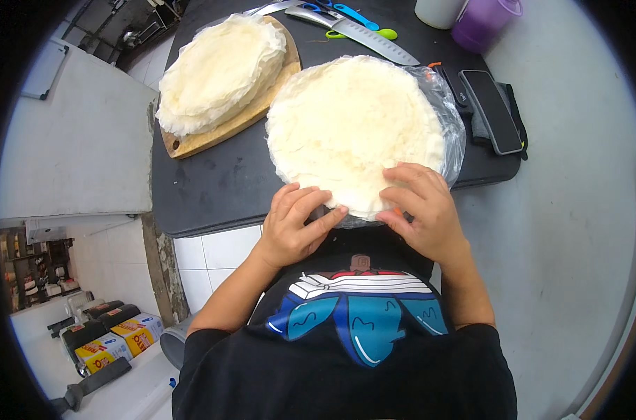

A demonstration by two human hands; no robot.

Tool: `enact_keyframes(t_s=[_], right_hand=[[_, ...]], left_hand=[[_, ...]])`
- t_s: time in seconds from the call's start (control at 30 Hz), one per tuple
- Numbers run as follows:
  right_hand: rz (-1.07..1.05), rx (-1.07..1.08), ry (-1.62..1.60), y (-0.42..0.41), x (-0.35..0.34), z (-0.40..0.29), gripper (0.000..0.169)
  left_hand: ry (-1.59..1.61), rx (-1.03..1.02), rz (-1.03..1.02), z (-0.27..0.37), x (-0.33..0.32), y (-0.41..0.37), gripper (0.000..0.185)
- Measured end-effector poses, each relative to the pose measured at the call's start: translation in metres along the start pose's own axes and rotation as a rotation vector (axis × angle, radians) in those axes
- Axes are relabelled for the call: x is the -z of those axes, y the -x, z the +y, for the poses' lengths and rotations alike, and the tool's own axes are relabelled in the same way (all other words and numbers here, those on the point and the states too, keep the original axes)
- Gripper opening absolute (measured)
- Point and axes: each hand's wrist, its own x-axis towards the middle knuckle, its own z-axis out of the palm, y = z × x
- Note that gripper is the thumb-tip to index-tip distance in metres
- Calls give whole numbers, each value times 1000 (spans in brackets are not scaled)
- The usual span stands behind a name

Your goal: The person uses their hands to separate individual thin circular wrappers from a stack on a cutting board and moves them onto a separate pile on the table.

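Note:
A round stack of thin, pale pastry wrappers (354,126) lies in front of me at the table's near edge, over a clear plastic bag (454,134). My left hand (299,223) touches the stack's near left rim, its fingers bent and its thumb pointing right. On the near right part, my right hand (423,210) rests spread fingertips on the top sheet, with its thumb at the rim. Whether either hand pinches a sheet is unclear. A second stack of wrappers (221,73), with ragged edges, sits on a wooden cutting board (218,144) at the back left.
Behind the near stack lie a large knife (375,42), a blue spoon (357,16) and a green spoon (386,34). A purple container (483,26) and a white container (438,11) stand at the back right. A phone (490,110) lies at the black table's (218,194) right edge, beside the wall.

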Motion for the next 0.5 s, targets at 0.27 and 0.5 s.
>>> enact_keyframes(t_s=[0.27,0.5], right_hand=[[23,34,42,-8,-6,-9,23],[71,76,58,-9,-13,-7,22]], left_hand=[[-9,-7,20,-3,-3,1,43],[0,3,13,-1,0,-1,42]])
